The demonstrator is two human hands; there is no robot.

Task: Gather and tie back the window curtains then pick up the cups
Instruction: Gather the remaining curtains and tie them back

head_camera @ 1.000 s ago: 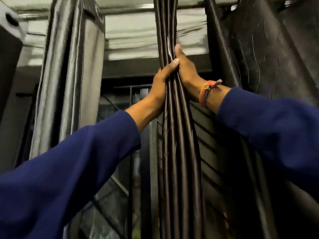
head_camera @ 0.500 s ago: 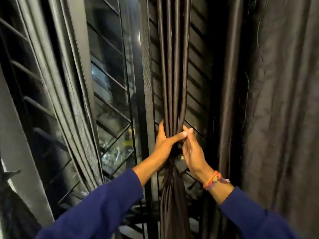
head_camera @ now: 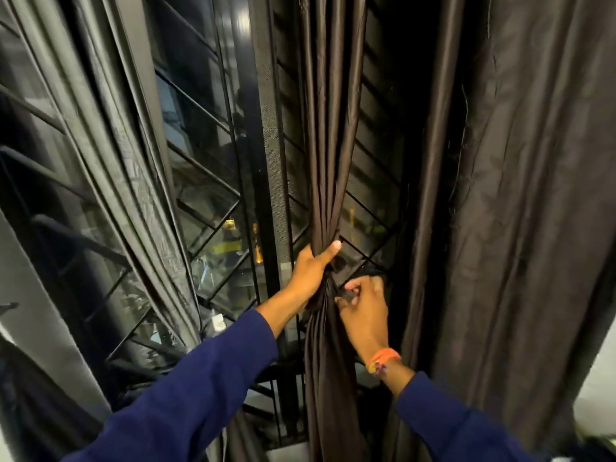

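Note:
A dark brown curtain (head_camera: pixel 328 128) hangs gathered into a narrow bunch at the middle of the window. My left hand (head_camera: pixel 311 270) grips this bunch, thumb across its front. Just below and to the right, my right hand (head_camera: pixel 365 306) has its fingers curled on a dark strip of fabric (head_camera: pixel 370 274) beside the bunch; an orange band sits on that wrist. A wider dark curtain (head_camera: pixel 520 211) hangs loose on the right. A grey curtain (head_camera: pixel 110 161) is drawn aside on the left. No cups are in view.
Behind the curtains stands a window with a black frame post (head_camera: pixel 266 161) and a metal grille (head_camera: pixel 203 208). Dark glass shows faint yellow lights outside. A pale wall (head_camera: pixel 596 395) shows at the lower right.
Both hands slid down the gathered curtain from high up to mid height. The right hand came off the bunch and now pinches a dark strip beside it. The camera tilted down.

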